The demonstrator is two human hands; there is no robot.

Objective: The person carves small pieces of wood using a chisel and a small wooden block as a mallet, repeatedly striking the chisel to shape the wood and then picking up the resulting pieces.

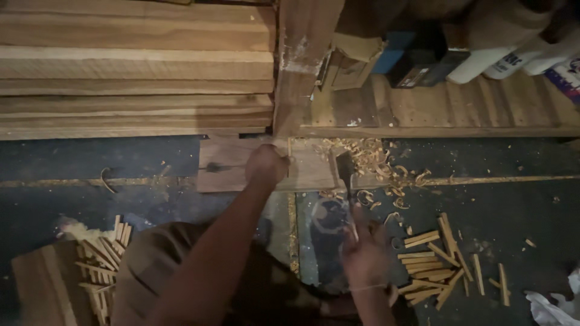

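Observation:
My left hand (266,164) is closed around a thin wooden stick, holding it against a flat wooden board (223,164) on the dark floor. My right hand (364,250) grips the handle of a chisel (345,172), whose blade points away from me and rests near the board's right part. Curled wood shavings (377,160) lie around the blade. The stick itself is mostly hidden by my fingers.
A pile of cut wooden sticks (435,265) lies to the right, another pile (103,259) to the left. Stacked planks (133,66) fill the upper left. A wooden post (296,72), a low shelf (435,111) with white bottles (501,54) and boxes stand behind.

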